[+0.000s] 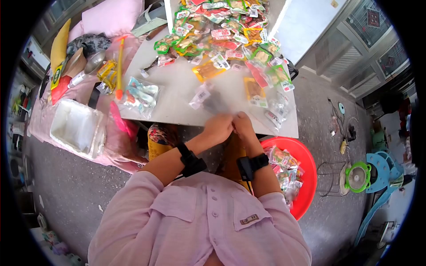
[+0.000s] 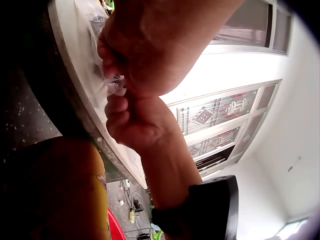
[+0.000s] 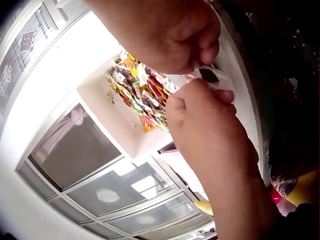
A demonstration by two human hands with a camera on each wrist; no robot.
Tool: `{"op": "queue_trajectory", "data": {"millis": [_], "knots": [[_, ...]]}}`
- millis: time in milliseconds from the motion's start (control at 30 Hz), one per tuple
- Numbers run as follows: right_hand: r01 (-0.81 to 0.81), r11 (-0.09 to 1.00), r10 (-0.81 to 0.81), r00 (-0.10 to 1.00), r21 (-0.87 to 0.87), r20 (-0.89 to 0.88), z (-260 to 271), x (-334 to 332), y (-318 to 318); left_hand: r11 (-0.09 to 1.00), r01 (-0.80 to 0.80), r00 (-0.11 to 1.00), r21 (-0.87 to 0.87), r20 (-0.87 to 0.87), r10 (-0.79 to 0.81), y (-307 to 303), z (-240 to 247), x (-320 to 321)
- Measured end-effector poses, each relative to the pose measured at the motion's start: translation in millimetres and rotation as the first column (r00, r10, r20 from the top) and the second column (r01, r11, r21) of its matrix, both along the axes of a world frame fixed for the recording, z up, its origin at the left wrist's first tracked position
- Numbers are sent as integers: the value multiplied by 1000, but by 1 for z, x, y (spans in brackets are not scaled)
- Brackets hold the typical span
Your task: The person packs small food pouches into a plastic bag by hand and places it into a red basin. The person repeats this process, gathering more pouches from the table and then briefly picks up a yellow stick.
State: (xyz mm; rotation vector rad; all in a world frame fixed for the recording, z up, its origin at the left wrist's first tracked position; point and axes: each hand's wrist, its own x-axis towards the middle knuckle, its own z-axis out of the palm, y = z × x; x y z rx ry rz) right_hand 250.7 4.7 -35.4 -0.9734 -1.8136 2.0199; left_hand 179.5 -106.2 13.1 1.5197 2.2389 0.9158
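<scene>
Close together at the table's front edge, both hands pinch the edge of a clear plastic packet (image 1: 215,103) with something dark inside. In the head view the left hand (image 1: 218,128) has its fingers curled, and the right hand (image 1: 242,124) is right beside it. Clear plastic (image 2: 116,86) shows between the left hand (image 2: 145,55) and the right hand (image 2: 135,122) in the left wrist view. A dark bit of the packet (image 3: 209,75) lies between the right hand (image 3: 187,42) and the left hand (image 3: 200,107) in the right wrist view. The fingertips are partly hidden.
Many colourful food packets (image 1: 213,33) are heaped at the back of the table (image 1: 177,104), some in a white box (image 3: 90,82). More packets lie in a red basin (image 1: 309,177) below right. A white foam tray (image 1: 76,127) and a yellow-orange stick (image 1: 120,71) are at left.
</scene>
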Motion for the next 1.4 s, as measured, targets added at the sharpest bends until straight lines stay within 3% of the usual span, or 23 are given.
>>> {"op": "queue_trajectory", "data": {"millis": [100,167,267,367,433,467,567,633,733,767,800,833,933,967,1000,1033,1133,1200,1267,1400], "knots": [[-34,979,20,997,-200,-71,-15,-19,5,994,-35,992,100,-114,46,4,-18,-5],[-24,942,-42,981,-334,-188,-12,-22,-1,995,-4,999,100,-44,8,1,-20,-15],[62,986,-71,996,-157,-53,-16,-10,2,989,-11,998,146,-54,19,-7,-16,-44],[242,970,-244,956,-30,-164,-14,1,-5,968,-131,970,214,-175,170,-19,0,-103],[257,963,-267,940,-77,-210,-17,6,-8,879,-257,908,400,-210,361,-21,-36,-175],[264,959,-281,931,-101,-233,-18,6,-8,840,-362,889,405,-122,442,-28,-37,-206],[262,959,-280,937,-106,-211,-14,5,-10,683,-620,668,387,-198,718,-49,-54,-301],[261,961,-276,937,-97,-213,-16,4,-9,469,-873,487,130,229,843,-60,-77,-356],[268,959,-281,938,-88,-201,-14,3,-10,554,-832,548,-30,107,829,-69,-75,-378],[273,958,-285,938,-84,-195,-13,3,-11,705,-707,695,-46,-227,682,-73,-75,-382],[272,958,-285,940,-91,-189,-14,4,-11,815,-566,734,-123,-525,430,-80,-65,-377],[270,958,-284,941,-96,-183,-16,4,-10,868,-429,659,-249,-743,113,-85,-61,-375],[258,960,-275,942,-105,-194,-19,5,-7,939,-344,651,-14,-724,228,-86,-58,-373],[251,962,-269,942,-109,-199,-19,5,-7,883,-463,867,77,-168,469,-80,-60,-377],[256,961,-272,942,-101,-196,-18,5,-7,798,-599,729,68,460,508,-70,-61,-380],[261,961,-275,942,-95,-192,-18,4,-8,719,-694,293,-36,898,327,-65,-62,-381],[270,958,-283,941,-92,-187,-17,4,-10,564,-826,305,-16,828,470,-56,-49,-352],[269,960,-279,943,-80,-180,-15,5,-9,508,-844,506,175,574,643,-56,-43,-343],[263,963,-269,949,-61,-162,-13,7,-11,507,-793,598,338,269,755,-62,-22,-322],[257,960,-275,943,-114,-189,-11,8,-10,531,-707,641,467,107,760,-87,4,-295]]}}
